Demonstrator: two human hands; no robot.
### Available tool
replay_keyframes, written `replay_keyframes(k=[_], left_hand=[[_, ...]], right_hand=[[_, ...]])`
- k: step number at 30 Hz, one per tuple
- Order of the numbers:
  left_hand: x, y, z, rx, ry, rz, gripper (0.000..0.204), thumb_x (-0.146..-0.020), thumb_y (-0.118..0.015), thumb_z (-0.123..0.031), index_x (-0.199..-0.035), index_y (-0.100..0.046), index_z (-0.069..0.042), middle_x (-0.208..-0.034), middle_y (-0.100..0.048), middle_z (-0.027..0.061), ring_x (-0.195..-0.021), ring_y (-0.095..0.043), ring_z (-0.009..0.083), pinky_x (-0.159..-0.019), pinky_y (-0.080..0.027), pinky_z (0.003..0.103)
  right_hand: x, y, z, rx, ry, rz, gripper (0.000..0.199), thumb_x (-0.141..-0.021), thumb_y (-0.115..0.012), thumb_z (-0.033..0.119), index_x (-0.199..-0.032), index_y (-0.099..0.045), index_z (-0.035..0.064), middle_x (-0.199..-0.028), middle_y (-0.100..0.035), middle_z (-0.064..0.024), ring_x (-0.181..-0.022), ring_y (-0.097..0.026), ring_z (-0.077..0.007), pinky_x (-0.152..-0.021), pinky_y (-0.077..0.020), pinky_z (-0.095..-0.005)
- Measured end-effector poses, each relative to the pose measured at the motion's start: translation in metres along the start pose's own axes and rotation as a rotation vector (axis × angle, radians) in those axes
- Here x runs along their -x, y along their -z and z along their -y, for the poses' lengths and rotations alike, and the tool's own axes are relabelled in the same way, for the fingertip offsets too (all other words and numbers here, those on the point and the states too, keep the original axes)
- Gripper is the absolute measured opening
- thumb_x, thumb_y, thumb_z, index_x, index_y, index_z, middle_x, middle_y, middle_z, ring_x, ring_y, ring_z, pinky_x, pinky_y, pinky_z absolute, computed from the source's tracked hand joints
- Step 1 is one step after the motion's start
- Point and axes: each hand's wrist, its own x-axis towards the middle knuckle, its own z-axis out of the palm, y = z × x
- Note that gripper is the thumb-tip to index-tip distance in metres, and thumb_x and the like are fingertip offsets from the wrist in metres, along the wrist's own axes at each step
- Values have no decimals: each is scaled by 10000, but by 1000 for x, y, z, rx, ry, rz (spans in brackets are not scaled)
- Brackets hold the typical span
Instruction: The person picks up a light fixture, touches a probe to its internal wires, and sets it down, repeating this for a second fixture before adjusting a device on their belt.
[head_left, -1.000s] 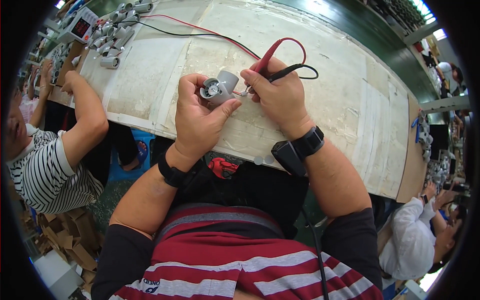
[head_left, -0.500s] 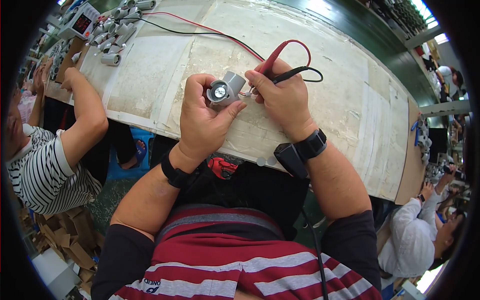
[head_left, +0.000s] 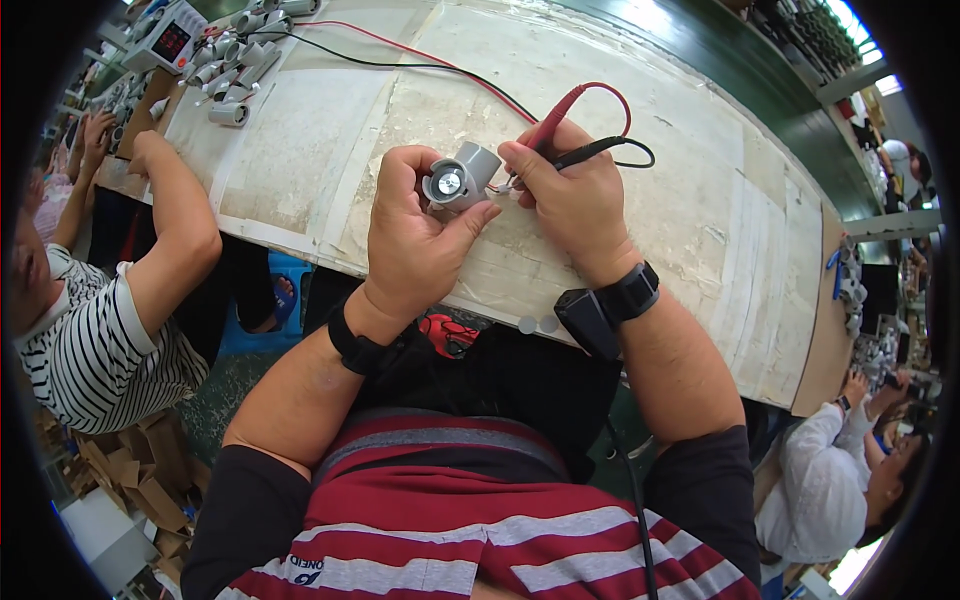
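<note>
My left hand (head_left: 418, 230) is closed round a grey plastic motor housing (head_left: 478, 165) with a round silver face in its open end. Short wires run from the housing to a small white connector (head_left: 503, 188). Pinched together in my right hand (head_left: 578, 200) are a red test probe (head_left: 550, 122) and a black test probe (head_left: 588, 151). Their tips point at the connector; whether both touch its contacts is too small to tell. Both hands are above the near part of the worktable (head_left: 350, 110).
Red and black leads (head_left: 440, 67) run across the table to the far left, near a power supply (head_left: 172, 38) with a red display. Several grey housings (head_left: 232, 75) lie piled there. A person in a striped shirt (head_left: 95, 320) sits at left; another person in white (head_left: 815, 480) is at right.
The view has shifted slightly, moving everything a little within the picture. Both hands keep the same hold, with the probe tips still at the connector.
</note>
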Motion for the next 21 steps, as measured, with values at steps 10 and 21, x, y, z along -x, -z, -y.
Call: replay_keyframes(k=[10,21], left_hand=[[1,-2,1,-12,7,-13,515,-825,-861,-20,-1176,-486,-42,-1060,-576,79,-923,-594,151,-798,-529,304],[-46,52,-4,-131,176,-159,555,-820,-858,-93,-1289,-572,-14,-1097,-650,129,-948,-662,222,-840,-570,356]], right_hand=[[0,0,0,2,14,15,142,-974,-761,158,-999,-698,33,-796,-691,-10,-629,-601,-68,-560,-487,-226],[-12,16,6,-463,-146,-165,168,-987,-735,165,-1021,-663,18,-834,-714,-88,-647,-654,-134,-549,-522,-256]])
